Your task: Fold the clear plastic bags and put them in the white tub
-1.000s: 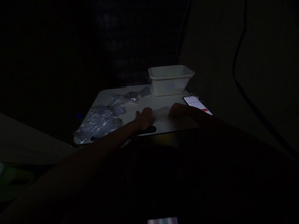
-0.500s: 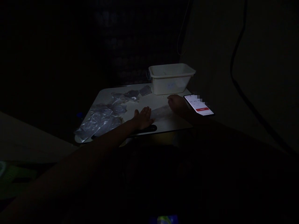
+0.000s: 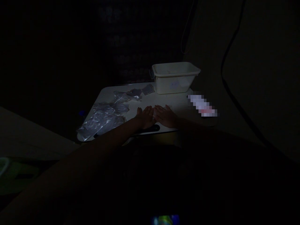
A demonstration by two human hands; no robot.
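My left hand (image 3: 145, 117) lies flat near the front edge of the white table (image 3: 153, 101), fingers stretched out. Close beside it, fingertips almost meeting it, my right hand (image 3: 165, 116) is also flat with its fingers extended. Beneath the two hands is a piece of clear plastic, mostly covered by them, so its shape is hard to make out in the dark. A crumpled heap of clear plastic bags (image 3: 105, 117) spreads over the table's left side. Smaller flat pieces of plastic (image 3: 148, 90) trail towards the back.
A white plastic tub (image 3: 174, 82) stands at the back right of the table. A lit phone (image 3: 202, 106), partly blurred out, lies at the right edge. A dark slot (image 3: 154, 128) runs along the front edge. A black cable (image 3: 236, 90) hangs along the right wall.
My right hand has moved left and opened flat, from beside the phone to next to my left hand. It now covers much of the clear plastic. The view has shifted slightly.
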